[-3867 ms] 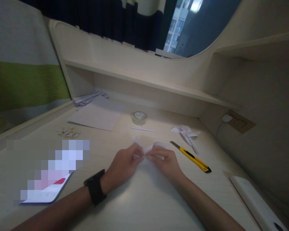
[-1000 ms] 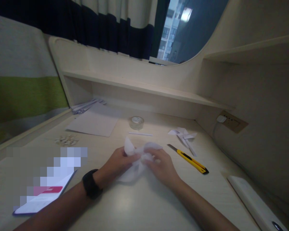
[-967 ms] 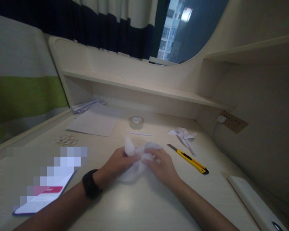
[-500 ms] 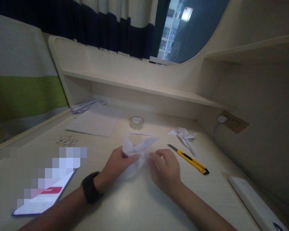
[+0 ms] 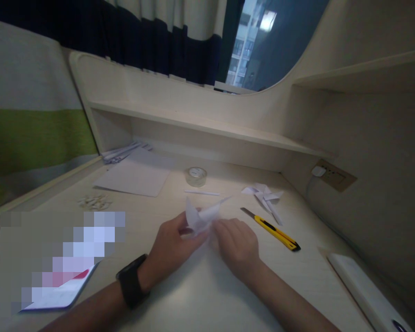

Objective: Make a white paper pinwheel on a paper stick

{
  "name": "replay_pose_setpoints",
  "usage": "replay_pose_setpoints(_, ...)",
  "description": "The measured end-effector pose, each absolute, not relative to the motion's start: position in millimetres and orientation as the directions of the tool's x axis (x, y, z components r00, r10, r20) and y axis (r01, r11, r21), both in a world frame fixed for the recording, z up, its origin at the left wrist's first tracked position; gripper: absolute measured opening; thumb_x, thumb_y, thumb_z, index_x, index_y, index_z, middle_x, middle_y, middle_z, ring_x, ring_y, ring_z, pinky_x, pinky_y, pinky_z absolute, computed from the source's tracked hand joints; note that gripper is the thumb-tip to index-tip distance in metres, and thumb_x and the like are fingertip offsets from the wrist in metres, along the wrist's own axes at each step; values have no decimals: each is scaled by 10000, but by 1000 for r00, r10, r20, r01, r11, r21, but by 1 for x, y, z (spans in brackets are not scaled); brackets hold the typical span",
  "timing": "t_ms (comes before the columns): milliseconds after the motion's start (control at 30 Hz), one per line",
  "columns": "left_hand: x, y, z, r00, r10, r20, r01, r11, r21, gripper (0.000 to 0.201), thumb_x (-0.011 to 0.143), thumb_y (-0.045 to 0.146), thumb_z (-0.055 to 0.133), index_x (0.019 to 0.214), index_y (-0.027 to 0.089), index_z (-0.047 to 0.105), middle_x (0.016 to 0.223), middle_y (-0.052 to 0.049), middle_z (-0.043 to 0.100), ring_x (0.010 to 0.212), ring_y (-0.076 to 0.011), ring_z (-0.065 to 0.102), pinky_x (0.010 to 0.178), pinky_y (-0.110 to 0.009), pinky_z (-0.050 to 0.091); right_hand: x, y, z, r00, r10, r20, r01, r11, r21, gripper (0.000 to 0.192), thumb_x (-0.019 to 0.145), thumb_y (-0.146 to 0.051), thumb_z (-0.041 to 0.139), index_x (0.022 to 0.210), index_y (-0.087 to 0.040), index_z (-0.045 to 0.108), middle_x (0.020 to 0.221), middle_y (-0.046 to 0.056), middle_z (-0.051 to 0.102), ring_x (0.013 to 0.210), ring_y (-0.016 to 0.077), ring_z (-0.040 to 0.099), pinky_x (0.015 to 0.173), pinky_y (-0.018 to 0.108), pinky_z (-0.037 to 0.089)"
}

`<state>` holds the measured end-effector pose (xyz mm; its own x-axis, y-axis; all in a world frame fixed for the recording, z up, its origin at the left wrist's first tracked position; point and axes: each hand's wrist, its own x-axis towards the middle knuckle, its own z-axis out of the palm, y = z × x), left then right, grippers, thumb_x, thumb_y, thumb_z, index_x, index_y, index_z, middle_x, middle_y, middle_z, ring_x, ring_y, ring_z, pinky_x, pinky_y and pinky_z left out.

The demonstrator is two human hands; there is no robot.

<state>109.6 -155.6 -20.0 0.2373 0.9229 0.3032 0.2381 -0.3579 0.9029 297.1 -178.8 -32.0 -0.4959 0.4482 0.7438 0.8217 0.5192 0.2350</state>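
Between my two hands is a paper pinwheel (image 5: 202,219), white, with pointed blades standing up; its lower part is hidden by my fingers. My left hand (image 5: 174,242), with a dark watch on the wrist, grips it from the left, the thumb lying across its front. From the right, my right hand (image 5: 237,242) closes its curled fingers on the paper's near edge, slightly blurred. Beyond them a thin white paper stick (image 5: 201,192) lies on the desk. To the right rest a second paper pinwheel (image 5: 264,196) on a stick and a yellow utility knife (image 5: 275,232) with its blade out.
A roll of clear tape (image 5: 196,176) stands behind the stick. White paper sheets (image 5: 134,173) and a small pile of pale bits (image 5: 95,202) lie at left, above a partly pixelated tablet-like screen (image 5: 62,295). A white, long object (image 5: 359,290) lies at right, below a wall socket (image 5: 337,175).
The pinwheel has turned and folded smaller between my hands, its blades shifting right. My left hand has moved slightly right, and my right hand's fingers have curled in closer.
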Motion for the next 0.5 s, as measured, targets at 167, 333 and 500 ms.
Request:
replay_pose_setpoints(167, 110, -157, -20, 253, 903, 348, 227, -405, 885, 452, 742, 330, 709, 1171, 216, 624, 1090, -40, 706, 922, -223, 682, 834, -339, 558, 297, -175, -32, -405, 468, 785, 837, 535, 113, 205, 882, -96, 469, 1027, -149, 605, 895, 115, 690, 807, 209, 627, 682, 326, 498)
replay_pose_setpoints(333, 108, -156, -20, 283, 877, 388, 227, -455, 861, 401, 776, 297, 678, 1169, 238, 626, 1160, -23, 678, 1043, -229, 641, 888, -330, 532, 296, -174, -32, -370, 552, 748, 830, 557, -1, 161, 903, -131, 463, 994, -152, 594, 909, 106, 678, 845, 205, 625, 697, 312, 511)
replay_pose_setpoints(500, 107, -156, -20, 292, 864, 410, 191, -472, 860, 430, 787, 287, 669, 1208, 227, 606, 1188, -35, 666, 1087, -238, 621, 938, -351, 501, 298, -172, -32, -348, 621, 703, 810, 577, -109, 153, 916, -163, 437, 985, -172, 573, 911, 90, 662, 855, 189, 620, 707, 296, 509)
